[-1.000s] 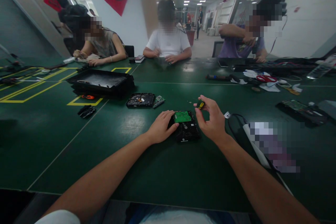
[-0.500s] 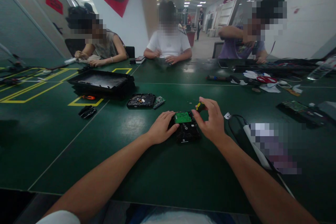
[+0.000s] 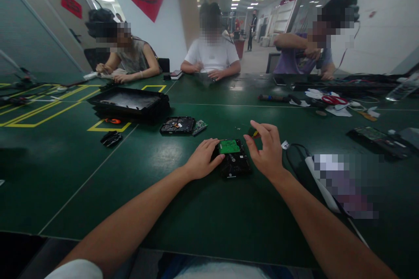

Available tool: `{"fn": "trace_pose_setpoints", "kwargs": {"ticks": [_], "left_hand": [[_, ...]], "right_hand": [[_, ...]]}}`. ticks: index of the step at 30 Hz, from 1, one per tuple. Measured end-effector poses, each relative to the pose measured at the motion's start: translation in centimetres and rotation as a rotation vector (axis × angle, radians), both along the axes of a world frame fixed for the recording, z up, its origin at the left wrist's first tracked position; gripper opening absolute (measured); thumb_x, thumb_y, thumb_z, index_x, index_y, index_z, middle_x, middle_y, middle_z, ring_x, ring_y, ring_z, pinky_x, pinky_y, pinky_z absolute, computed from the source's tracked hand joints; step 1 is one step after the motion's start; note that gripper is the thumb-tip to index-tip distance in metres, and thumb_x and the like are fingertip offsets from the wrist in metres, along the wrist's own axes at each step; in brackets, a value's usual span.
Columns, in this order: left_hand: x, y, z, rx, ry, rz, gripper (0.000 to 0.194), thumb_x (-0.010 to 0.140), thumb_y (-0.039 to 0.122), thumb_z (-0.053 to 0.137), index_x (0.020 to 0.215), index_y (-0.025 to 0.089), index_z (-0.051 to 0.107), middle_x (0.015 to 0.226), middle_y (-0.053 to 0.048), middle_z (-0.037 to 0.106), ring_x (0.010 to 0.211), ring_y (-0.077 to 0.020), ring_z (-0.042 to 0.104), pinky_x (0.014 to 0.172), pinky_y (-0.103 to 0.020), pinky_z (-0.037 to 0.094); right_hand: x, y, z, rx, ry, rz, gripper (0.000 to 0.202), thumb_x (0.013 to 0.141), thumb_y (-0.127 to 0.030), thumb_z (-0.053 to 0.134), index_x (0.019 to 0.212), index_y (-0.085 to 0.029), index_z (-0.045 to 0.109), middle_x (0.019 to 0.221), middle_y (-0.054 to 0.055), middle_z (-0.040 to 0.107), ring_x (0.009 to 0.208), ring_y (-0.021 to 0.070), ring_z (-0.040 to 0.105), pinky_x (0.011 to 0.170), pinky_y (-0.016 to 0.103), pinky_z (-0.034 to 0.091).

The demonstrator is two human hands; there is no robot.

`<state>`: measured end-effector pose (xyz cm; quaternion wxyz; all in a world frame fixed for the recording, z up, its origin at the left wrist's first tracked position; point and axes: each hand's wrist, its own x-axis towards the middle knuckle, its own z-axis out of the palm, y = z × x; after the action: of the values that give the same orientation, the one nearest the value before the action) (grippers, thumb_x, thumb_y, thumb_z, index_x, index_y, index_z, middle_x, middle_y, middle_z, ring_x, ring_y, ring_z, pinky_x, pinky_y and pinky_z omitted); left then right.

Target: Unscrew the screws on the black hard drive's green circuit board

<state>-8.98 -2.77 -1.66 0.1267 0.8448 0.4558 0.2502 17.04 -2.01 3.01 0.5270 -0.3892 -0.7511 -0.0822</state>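
A black hard drive [image 3: 235,165] with a green circuit board [image 3: 229,146] on its upper part lies flat on the green table. My left hand [image 3: 205,159] grips the drive's left side, thumb on its top and fingers along the far left edge. Just right of the drive, my right hand [image 3: 266,148] is closed on a small screwdriver [image 3: 255,132] with a yellow and dark handle. The screwdriver's thin shaft slants down toward the board's right edge; whether its tip touches cannot be made out.
Beyond my left hand lie another opened drive [image 3: 177,125] and a loose circuit board [image 3: 199,127]. A black tray [image 3: 131,99] stands farther left. Cables and a white bar [image 3: 322,183] are at the right. Three people sit across the table [image 3: 108,192].
My right hand has shifted slightly right, and the screwdriver handle now tilts more to the right. My left hand stays on the drive. The whole view has moved a little.
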Motion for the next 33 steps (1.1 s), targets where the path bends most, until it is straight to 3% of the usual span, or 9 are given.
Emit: {"fn": "trace_pose_setpoints", "kwargs": {"ticks": [9,19,24,30,33], "left_hand": [[0.08,0.08,-0.09,0.000,0.010,0.004,0.061,0.104,0.052,0.051,0.155,0.019,0.045,0.153,-0.016,0.057,0.147,-0.0325,0.048,0.126,-0.056,0.037],[0.07,0.06,-0.10,0.005,0.013,0.002,0.061,0.105,0.054,0.050,0.155,0.018,0.045,0.153,-0.017,0.056,0.147,-0.0326,0.048,0.126,-0.056,0.037],[0.14,0.07,-0.01,0.011,0.012,-0.001,0.061,0.105,0.053,0.049,0.154,0.017,0.046,0.153,-0.017,0.056,0.147,-0.0324,0.048,0.126,-0.054,0.037],[0.07,0.07,-0.10,0.008,0.011,0.004,0.061,0.105,0.053,0.050,0.155,0.018,0.046,0.153,-0.017,0.056,0.147,-0.0329,0.048,0.126,-0.056,0.038],[0.05,0.11,-0.18,0.011,0.015,0.005,0.061,0.105,0.053,0.050,0.155,0.018,0.045,0.153,-0.017,0.056,0.147,-0.0325,0.048,0.126,-0.056,0.037]], "right_hand": [[-0.03,0.09,-0.53,-0.055,0.045,0.052,0.057,0.102,-0.025,0.059,0.157,-0.030,0.042,0.137,0.013,0.063,0.108,0.0271,0.068,0.091,0.049,0.064],[-0.03,0.01,-0.25,-0.028,0.028,0.062,0.054,0.102,-0.025,0.059,0.154,-0.032,0.045,0.135,0.012,0.061,0.113,0.0280,0.066,0.089,0.049,0.065],[-0.05,-0.09,-0.12,-0.004,0.038,0.041,0.052,0.100,-0.029,0.066,0.150,-0.035,0.051,0.122,0.009,0.061,0.102,0.0255,0.067,0.082,0.045,0.065],[0.04,-0.05,-0.30,-0.070,0.033,0.056,0.056,0.104,-0.025,0.055,0.158,-0.032,0.042,0.138,0.012,0.061,0.110,0.0274,0.068,0.093,0.050,0.063],[0.10,0.00,-0.28,-0.054,0.042,0.053,0.054,0.102,-0.028,0.061,0.153,-0.031,0.047,0.134,0.012,0.061,0.107,0.0270,0.068,0.087,0.048,0.065]]}}
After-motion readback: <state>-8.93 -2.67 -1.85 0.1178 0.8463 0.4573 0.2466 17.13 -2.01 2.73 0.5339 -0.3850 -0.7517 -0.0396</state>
